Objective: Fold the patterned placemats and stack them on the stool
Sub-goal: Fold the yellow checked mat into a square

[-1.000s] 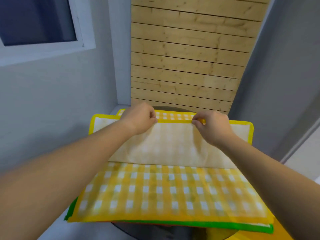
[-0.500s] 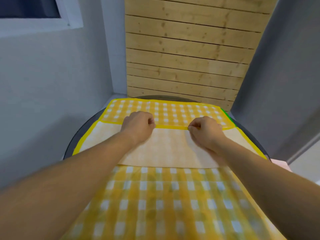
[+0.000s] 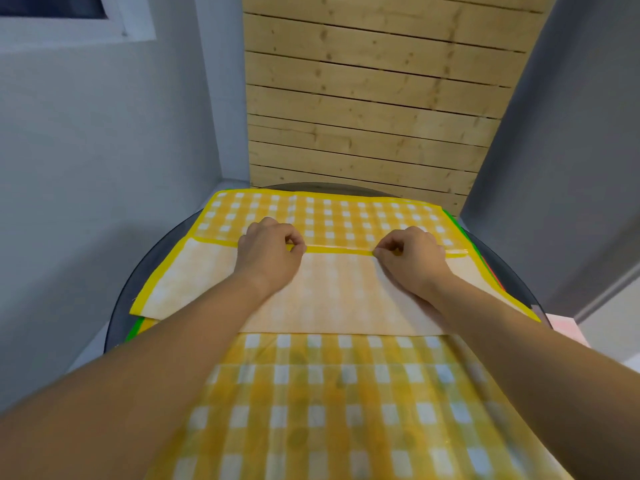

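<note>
grey walls (image 3: 104, 168) close in on both sides of you, with a panel of pale wooden planks (image 3: 374, 98) straight ahead between them and the corner of a white window frame (image 3: 131, 22) at the upper left.

below you the yellow checked placemat (image 3: 329, 393) fills most of the lower view. it lies over the round dark stool top (image 3: 156, 258), whose rim shows past the mat on the left, the far side and the right. the near part of the mat runs toward you under your forearms. across its middle a flap (image 3: 332, 292) is turned over so that its pale, washed-out underside faces up, and the flap's yellow border (image 3: 339, 249) lies in a straight line across the checked part beyond it.

your left hand (image 3: 268, 254) has its fingers curled and pinches that border between thumb and forefinger, left of centre. your right hand (image 3: 414, 258) pinches the same border in the same way, right of centre. both hands rest low on the flap, well apart from each other.

a green-edged placemat (image 3: 453, 220) peeks out from beneath the yellow one along the right side, and a strip of green also shows at the left corner. a small pink thing (image 3: 568, 329) sits just past the stool's right rim; you cannot tell what it is.
</note>
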A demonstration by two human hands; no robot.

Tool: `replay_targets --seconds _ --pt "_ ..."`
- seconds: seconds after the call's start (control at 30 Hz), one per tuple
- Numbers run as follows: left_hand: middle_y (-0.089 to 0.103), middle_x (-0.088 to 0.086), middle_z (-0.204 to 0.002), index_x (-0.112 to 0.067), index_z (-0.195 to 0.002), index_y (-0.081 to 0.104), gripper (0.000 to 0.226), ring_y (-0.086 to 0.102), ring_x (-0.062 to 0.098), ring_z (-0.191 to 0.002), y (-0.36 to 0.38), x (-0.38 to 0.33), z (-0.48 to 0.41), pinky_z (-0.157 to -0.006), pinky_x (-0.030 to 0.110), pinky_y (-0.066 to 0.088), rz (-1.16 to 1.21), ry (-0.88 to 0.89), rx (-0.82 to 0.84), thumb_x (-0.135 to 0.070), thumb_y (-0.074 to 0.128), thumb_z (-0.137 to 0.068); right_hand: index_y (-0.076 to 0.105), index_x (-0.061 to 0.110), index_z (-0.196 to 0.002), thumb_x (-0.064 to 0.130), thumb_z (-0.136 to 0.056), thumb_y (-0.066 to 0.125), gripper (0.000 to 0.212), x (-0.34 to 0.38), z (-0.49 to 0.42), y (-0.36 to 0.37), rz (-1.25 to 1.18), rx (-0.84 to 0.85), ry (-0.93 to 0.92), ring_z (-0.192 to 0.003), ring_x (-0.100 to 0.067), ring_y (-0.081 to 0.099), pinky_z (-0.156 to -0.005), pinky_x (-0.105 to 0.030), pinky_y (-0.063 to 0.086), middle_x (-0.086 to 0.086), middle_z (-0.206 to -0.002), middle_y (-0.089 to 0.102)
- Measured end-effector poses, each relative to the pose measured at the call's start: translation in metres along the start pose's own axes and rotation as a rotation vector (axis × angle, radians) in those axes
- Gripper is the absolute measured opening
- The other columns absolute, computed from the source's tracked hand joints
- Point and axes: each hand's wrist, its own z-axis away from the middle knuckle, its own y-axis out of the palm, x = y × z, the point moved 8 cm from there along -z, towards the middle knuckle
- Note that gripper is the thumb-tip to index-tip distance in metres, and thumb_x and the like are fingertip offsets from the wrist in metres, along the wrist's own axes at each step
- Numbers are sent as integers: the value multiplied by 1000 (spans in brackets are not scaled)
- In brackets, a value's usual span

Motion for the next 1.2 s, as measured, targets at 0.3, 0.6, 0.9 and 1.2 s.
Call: replay_targets --seconds 0.3,0.6,0.9,1.2 --pt "57 -12 -109 -38 -92 70 7 45 19 -115 4 2 -3 -97 34 31 13 14 15 -34 64 -93 72 18 -106 29 -89 70 21 8 -51 -9 -155 -14 -13 -90 -19 63 -79 -26 45 0 -93 70" --pt "55 -15 -112 -39 -96 68 6 42 14 -115 7 5 -6 -94 29 27 -5 38 -11 -36 63 -93 61 20 -120 42 -88 69 40 6 -114 11 -3 131 59 -92 -25 66 -76 -28 46 -5 -104 72" --pt "53 -16 -113 -39 -96 67 6 41 12 -115 7 6 -6 -92 27 23 -28 26 -14 -37 63 -93 58 19 -130 48 -76 80 65 6 -133 16 41 139 8 -98 -19 60 -86 -29 48 1 -111 65" --pt "53 -17 -113 -39 -96 67 5 41 12 -115 7 6 -6 -91 26 23 -32 24 -15 -38 63 -93 67 24 -111 50 -73 82 48 5 -142 25 24 218 18 -98 -19 57 -88 -29 46 1 -109 59"
